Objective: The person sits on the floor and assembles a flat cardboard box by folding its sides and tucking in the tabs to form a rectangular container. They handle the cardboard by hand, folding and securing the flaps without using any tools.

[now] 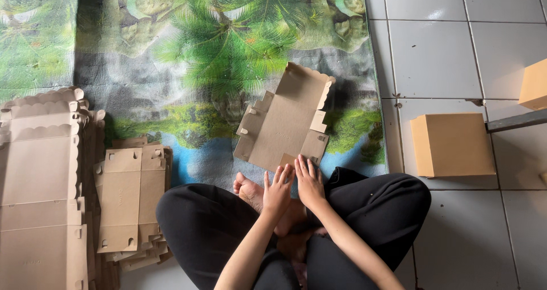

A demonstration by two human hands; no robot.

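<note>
A flat, unfolded brown cardboard box blank (285,124) with scalloped edges lies on the printed mat in front of my crossed legs. My left hand (277,188) and my right hand (309,181) rest side by side on its near edge. The fingers of both hands are stretched out and slightly apart, with the tips on the small flaps there. Neither hand is closed around anything. My bare foot (248,189) shows just left of the left hand.
A pile of smaller flat blanks (122,204) sits by my left knee, and a taller stack of larger ones (40,181) is at the far left. On the tile floor to the right stand a folded box (453,144), another box (535,84) and a dark bar (515,120).
</note>
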